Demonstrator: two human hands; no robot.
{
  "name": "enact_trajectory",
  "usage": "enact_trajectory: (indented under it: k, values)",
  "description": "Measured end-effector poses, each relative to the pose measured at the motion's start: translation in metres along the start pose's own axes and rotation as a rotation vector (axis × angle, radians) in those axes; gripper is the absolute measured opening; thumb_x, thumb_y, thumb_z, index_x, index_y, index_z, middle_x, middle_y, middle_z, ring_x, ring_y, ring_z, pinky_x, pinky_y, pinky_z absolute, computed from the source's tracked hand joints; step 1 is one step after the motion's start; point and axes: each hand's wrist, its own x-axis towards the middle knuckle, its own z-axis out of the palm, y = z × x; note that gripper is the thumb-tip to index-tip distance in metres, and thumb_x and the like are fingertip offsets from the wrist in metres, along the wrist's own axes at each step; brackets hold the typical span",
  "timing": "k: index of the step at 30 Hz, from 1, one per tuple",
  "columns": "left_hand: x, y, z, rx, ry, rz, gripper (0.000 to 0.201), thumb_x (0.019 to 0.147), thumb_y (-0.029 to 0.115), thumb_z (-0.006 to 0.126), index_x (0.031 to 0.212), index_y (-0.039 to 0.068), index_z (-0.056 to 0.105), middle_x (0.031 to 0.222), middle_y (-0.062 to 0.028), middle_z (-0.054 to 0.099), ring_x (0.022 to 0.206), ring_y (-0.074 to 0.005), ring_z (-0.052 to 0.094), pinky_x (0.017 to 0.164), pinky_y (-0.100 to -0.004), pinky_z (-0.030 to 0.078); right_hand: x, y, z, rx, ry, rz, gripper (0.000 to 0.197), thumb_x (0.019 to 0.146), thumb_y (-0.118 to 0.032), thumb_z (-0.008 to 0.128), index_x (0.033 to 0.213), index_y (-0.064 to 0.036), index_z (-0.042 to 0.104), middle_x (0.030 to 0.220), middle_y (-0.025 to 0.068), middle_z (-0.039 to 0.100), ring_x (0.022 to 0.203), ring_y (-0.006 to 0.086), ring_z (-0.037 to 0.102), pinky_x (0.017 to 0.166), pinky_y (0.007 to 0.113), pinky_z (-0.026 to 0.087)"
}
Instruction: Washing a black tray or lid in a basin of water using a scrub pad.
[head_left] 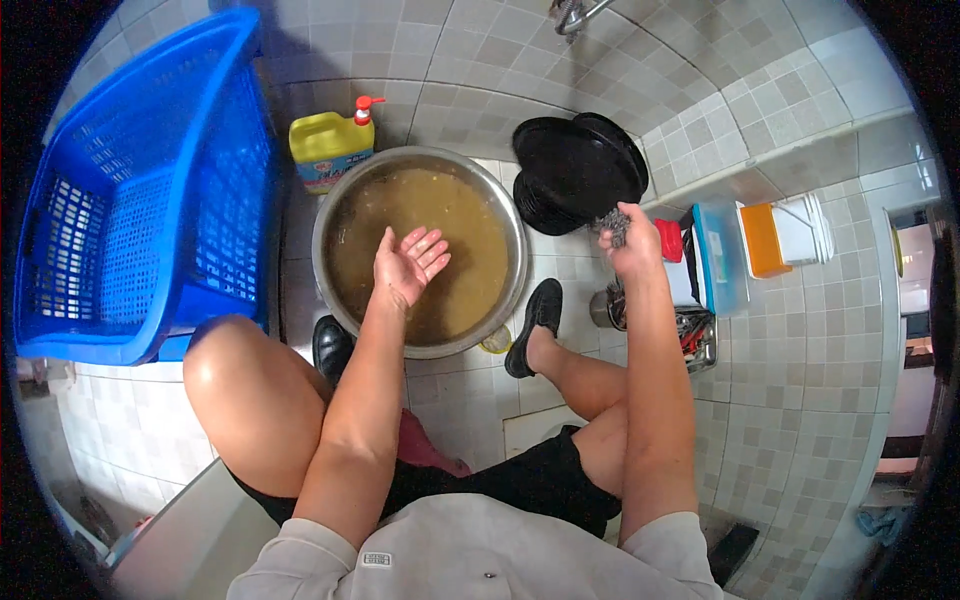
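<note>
Two hands were in view. We noted the left hand point(408, 262) spread open, palm up, holding nothing, over the metal basin point(335, 195) of murky brown water point(450, 230). The right hand point(632, 245) was clenched on a steel scourer point(612, 225), just beside the stack of black plates point(580, 170) standing on the tiled floor point(780, 400). We judged the wet grip a risk: a slipping plate could chip on tile, and a knocked basin could spill.
</note>
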Motion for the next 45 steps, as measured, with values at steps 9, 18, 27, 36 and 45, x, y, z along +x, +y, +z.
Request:
enact_trajectory:
  k: [9,18,27,36,45]
  values:
    - [0.004,-0.006,-0.036,0.261,0.175,-0.06,0.039,0.098,0.038,0.037,0.112,0.003,0.048,0.109,-0.0147,0.06,0.095,-0.0303,0.06,0.084,-0.0448,0.052,0.087,0.001,-0.013,0.364,0.119,0.063,0.014,0.087,-0.018,0.047,0.09,-0.0057,0.052,0.072,0.0114,0.056,0.052,0.0208,0.049,0.046,0.031,0.036]
    - [0.008,0.001,-0.048,0.315,0.292,-0.034,0.037,0.097,0.031,0.043,0.117,0.0,0.046,0.108,-0.0169,0.059,0.093,-0.0316,0.059,0.081,-0.0447,0.052,0.144,0.009,-0.026,0.101,0.103,0.081,0.023,0.095,-0.028,0.048,0.091,-0.0052,0.051,0.071,0.0088,0.055,0.051,0.0206,0.053,0.04,0.032,0.037]
    - [0.017,-0.008,-0.042,0.495,0.501,0.008,0.033,0.096,0.023,0.039,0.12,0.0,0.042,0.111,-0.018,0.056,0.094,-0.03,0.058,0.08,-0.0459,0.053,0.099,0.048,0.01,-0.426,0.065,0.04,0.035,0.087,-0.04,0.062,0.083,-0.0062,0.055,0.065,0.0061,0.056,0.044,0.0163,0.051,0.035,0.028,0.033]
    - [0.028,-0.013,-0.07,1.041,0.725,0.373,0.037,0.079,0.017,0.061,0.109,-0.004,0.06,0.106,-0.0166,0.063,0.095,-0.027,0.06,0.085,-0.0336,0.046,0.048,0.167,0.062,-0.426,-0.323,0.289,0.012,0.086,-0.016,0.058,0.084,-0.0043,0.057,0.07,0.0069,0.059,0.051,0.0155,0.055,0.04,0.027,0.04]
    - [0.03,-0.02,-0.072,0.968,0.694,0.227,0.037,0.081,0.016,0.061,0.111,-0.004,0.059,0.104,-0.0147,0.063,0.095,-0.024,0.058,0.085,-0.0346,0.044,0.057,0.204,0.065,0.118,-0.435,0.365,0.044,0.08,-0.016,0.069,0.117,-0.0048,0.048,0.1,0.0089,0.057,0.082,0.0221,0.06,0.068,0.042,0.051]
